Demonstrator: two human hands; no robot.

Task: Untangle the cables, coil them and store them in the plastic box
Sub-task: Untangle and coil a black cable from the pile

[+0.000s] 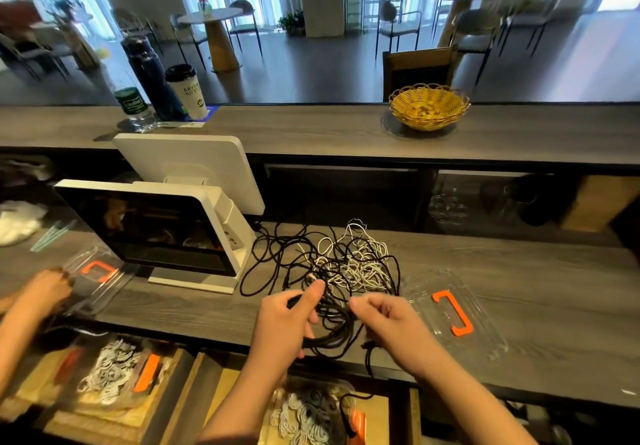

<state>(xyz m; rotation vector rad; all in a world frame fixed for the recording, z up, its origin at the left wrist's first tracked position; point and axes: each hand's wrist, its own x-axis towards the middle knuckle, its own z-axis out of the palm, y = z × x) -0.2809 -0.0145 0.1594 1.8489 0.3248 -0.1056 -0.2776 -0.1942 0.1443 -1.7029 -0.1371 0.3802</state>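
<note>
A tangle of black and white cables (343, 261) lies on the grey wooden counter (519, 289) in front of me. My left hand (287, 320) grips a black cable coil (329, 337) at the counter's near edge, thumb raised. My right hand (391, 323) pinches a black cable strand just right of that coil, and the cable's end hangs down over the edge. A clear plastic lid with an orange handle (453, 313) lies on the counter to the right. Below the edge, a clear plastic box (311, 417) holds coiled white and grey cables.
A white point-of-sale screen (156, 233) stands at the left. Another person's hand (45, 292) rests by a second clear lid (97, 278), above another box of cables (110, 372). A yellow basket (429, 107), a cup (187, 93) and bottles stand on the upper ledge.
</note>
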